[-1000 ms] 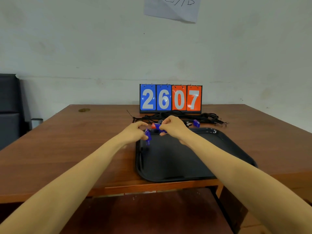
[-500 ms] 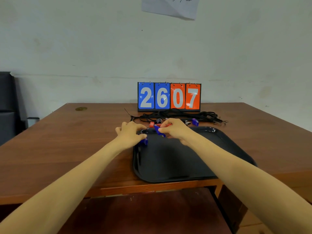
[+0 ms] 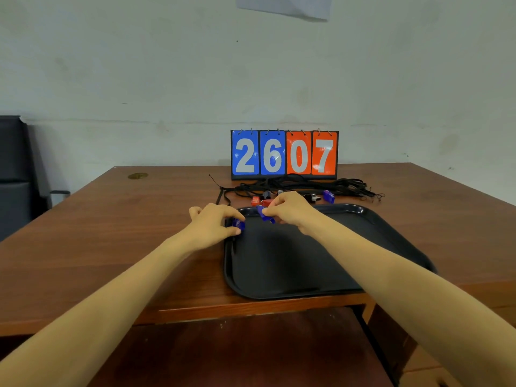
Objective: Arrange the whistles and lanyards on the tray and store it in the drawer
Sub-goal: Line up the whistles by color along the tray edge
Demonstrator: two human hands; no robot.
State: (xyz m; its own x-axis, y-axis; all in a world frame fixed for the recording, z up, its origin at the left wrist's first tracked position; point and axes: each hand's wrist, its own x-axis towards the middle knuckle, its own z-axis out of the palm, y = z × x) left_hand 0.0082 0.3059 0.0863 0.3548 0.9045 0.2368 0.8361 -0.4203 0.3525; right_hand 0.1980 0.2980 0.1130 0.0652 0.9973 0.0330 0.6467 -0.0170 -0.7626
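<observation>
A black tray (image 3: 321, 263) lies on the wooden table in front of me. My left hand (image 3: 215, 222) pinches a blue whistle (image 3: 238, 225) at the tray's far left corner. My right hand (image 3: 290, 209) pinches a second blue whistle (image 3: 265, 213) just above the tray's far edge. Behind the tray lie red whistles (image 3: 259, 201), another blue whistle (image 3: 329, 196) and a tangle of black lanyards (image 3: 301, 187).
A flip scoreboard (image 3: 284, 155) reading 2607 stands at the back of the table, close to the wall. A dark chair (image 3: 14, 174) is at the far left. Below the table's front edge there is a brown lower surface (image 3: 237, 350).
My left hand has lowered its blue whistle down to the tray's far left corner. My right hand has stayed about where it was with its whistle.
</observation>
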